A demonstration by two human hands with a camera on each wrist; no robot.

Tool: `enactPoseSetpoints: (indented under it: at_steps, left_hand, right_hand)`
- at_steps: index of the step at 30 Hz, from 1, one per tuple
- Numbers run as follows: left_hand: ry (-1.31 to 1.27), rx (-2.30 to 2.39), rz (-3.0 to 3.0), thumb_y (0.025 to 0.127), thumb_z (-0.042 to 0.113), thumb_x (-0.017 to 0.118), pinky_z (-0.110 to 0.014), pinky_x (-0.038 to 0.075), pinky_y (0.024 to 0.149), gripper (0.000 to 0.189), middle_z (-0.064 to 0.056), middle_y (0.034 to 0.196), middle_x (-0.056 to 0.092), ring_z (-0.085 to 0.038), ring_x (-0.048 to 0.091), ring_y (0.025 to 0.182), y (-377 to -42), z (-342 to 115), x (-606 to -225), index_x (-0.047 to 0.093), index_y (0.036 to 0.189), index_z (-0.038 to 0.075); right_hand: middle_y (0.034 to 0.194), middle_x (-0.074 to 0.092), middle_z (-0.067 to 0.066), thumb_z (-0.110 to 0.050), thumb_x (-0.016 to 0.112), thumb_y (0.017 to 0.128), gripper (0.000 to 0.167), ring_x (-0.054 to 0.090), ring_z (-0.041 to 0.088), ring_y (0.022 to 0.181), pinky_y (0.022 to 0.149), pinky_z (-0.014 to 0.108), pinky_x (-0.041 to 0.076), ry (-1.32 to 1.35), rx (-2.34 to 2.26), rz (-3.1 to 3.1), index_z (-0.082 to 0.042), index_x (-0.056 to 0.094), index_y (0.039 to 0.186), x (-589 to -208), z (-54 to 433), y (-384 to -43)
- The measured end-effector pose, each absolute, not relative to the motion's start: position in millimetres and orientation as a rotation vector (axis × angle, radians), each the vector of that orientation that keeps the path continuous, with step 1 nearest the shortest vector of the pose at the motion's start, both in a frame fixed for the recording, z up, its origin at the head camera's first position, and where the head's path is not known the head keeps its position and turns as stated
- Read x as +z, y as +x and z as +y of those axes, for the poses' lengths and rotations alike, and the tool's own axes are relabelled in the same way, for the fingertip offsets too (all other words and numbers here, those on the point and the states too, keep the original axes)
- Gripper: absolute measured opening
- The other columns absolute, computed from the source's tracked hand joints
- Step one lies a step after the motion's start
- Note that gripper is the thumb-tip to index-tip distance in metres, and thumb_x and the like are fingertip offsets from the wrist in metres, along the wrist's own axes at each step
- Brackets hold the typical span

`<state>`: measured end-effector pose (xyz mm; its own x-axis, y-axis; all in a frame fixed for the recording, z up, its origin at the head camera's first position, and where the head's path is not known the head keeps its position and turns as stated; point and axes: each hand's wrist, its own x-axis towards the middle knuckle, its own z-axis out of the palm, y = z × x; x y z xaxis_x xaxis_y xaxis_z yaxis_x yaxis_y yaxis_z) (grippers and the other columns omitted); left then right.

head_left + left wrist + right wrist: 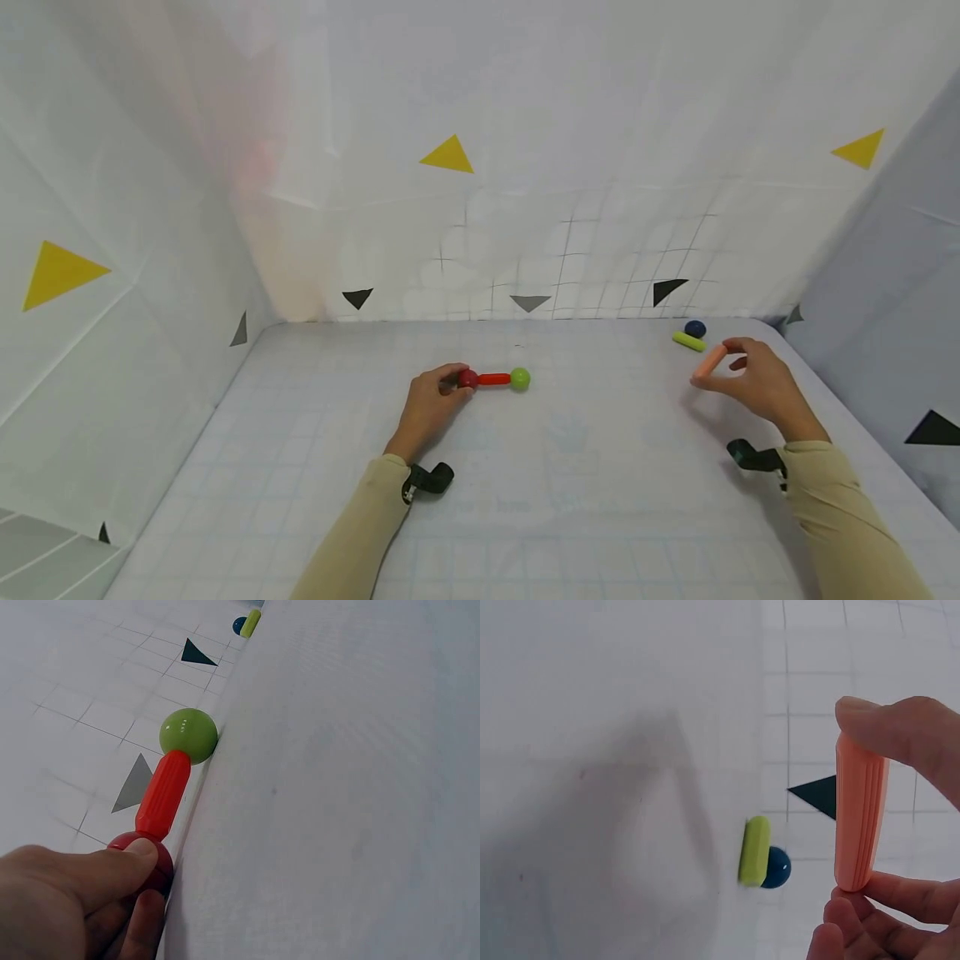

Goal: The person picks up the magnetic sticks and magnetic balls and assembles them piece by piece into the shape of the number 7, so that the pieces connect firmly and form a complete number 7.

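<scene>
My left hand (432,406) pinches a dark red ball (468,378) between thumb and fingers. A bright red ridged rod (163,795) joins that ball to a lime green ball (520,379), so the three form one straight piece along the table. Off to the right, my right hand (759,387) holds an orange ridged rod (861,814) by its two ends, thumb at one and fingertips at the other. A shadow falls on the table below it. Just beyond lie a yellow-green rod (689,341) and a dark blue ball (695,328), side by side.
The white table (585,483) carries a faint grid and meets a white back wall (525,250) with yellow and black triangles. White side walls (97,375) stand at left and right. Each wrist wears a small black camera (433,478).
</scene>
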<state>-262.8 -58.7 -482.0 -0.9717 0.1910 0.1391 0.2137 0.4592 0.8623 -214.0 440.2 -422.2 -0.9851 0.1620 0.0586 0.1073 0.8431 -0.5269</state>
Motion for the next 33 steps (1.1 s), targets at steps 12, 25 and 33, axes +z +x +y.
enactPoseSetpoints:
  at_steps: [12,25,33]
  left_hand:
    - [-0.398,-1.577,-2.645,0.095,0.011,0.078,-0.041,0.053,0.095,0.04,-0.002,0.12,0.071,-0.021,0.062,0.108,-262,-59,-480,0.07,0.134,0.01]
    - [-0.387,-1.563,-2.657,0.095,0.014,0.079,-0.039,0.053,0.095,0.04,0.0,0.121,0.071,-0.018,0.063,0.108,-264,-58,-483,0.07,0.134,0.012]
    - [-0.375,-1.57,-2.667,0.095,0.015,0.079,-0.038,0.053,0.095,0.041,0.001,0.121,0.071,-0.018,0.062,0.109,-263,-58,-482,0.07,0.135,0.013]
  right_hand:
    - [0.141,0.042,0.035,-0.053,0.087,0.082,0.107,0.046,0.05,0.119,0.08,0.056,0.05,-0.111,0.886,-2.884,0.016,0.036,0.146,-406,418,-209]
    - [0.14,0.044,0.034,-0.05,0.089,0.081,0.104,0.048,0.049,0.117,0.077,0.055,0.05,-0.039,0.897,-2.843,0.014,0.039,0.146,-398,398,-204]
    - [0.142,0.044,0.033,-0.047,0.088,0.083,0.101,0.048,0.049,0.119,0.078,0.055,0.05,-0.064,0.929,-2.848,0.012,0.039,0.147,-391,386,-202]
